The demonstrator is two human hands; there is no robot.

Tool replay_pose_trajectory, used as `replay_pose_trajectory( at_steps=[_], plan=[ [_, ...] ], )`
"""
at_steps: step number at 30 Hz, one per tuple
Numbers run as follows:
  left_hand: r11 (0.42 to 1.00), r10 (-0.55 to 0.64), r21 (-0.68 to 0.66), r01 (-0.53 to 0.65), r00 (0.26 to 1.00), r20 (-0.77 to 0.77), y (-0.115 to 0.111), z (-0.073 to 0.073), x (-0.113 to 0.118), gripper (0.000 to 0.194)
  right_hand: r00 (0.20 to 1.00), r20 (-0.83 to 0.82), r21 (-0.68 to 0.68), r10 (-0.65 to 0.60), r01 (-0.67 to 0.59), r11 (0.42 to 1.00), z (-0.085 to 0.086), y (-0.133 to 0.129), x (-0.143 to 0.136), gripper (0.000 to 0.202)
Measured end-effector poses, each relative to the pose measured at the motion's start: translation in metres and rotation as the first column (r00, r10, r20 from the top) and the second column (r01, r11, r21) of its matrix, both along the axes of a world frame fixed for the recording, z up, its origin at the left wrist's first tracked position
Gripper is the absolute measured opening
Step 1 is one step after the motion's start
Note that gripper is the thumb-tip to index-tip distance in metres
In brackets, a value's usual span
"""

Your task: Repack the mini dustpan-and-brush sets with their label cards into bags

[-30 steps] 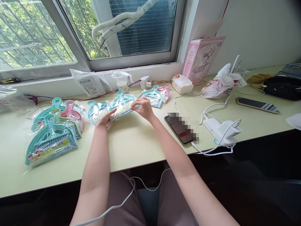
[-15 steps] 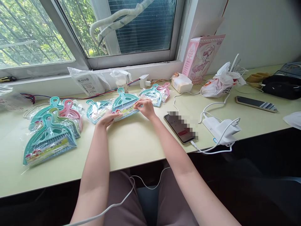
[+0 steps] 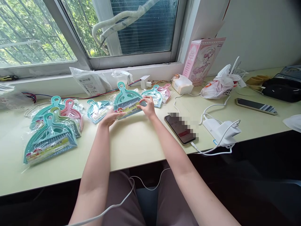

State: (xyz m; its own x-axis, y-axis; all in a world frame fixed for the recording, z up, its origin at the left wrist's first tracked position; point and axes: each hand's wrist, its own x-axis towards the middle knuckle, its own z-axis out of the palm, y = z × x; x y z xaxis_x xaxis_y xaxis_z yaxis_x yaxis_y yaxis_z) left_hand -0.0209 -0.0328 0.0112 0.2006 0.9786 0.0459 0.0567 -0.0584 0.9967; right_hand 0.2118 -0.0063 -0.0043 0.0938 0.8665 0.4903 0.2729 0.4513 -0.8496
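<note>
Between my hands is a teal dustpan and brush set (image 3: pixel 128 99) with a printed label, tilted up above the table. My left hand (image 3: pixel 111 117) grips its lower left corner, thumb over the label. On its right edge, my right hand (image 3: pixel 147 106) holds on with bent fingers. Behind my left hand lies another wrapped teal set (image 3: pixel 97 110). Beyond my right hand are a teal set (image 3: pixel 153 94) and a pink one (image 3: pixel 166 91). A pile at the left has a large teal set (image 3: pixel 49 141) in front, with green, pink (image 3: pixel 72 111) and teal ones behind.
A phone (image 3: pixel 180 128) on a cable lies right of my arms, beside a white power strip (image 3: pixel 221 130). Farther back stand a tissue pack (image 3: pixel 182 84), a pink box (image 3: pixel 203 61) and a white plastic bag (image 3: pixel 218 86). Another phone (image 3: pixel 256 106) lies at the right.
The held dustpan and brush set has risen slightly, away from the table, and both hands have moved with it. The view has shifted a little.
</note>
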Motion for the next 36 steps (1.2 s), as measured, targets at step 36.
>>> replay_pose_trajectory(
  at_steps=[36],
  plan=[
    [0.955, 0.294, -0.016, -0.295, 0.954, -0.067, 0.011, -0.003, 0.008, 0.048, 0.855, -0.465, -0.354, 0.228, -0.416, 0.838, -0.007, 0.005, 0.000, 0.036]
  ],
)
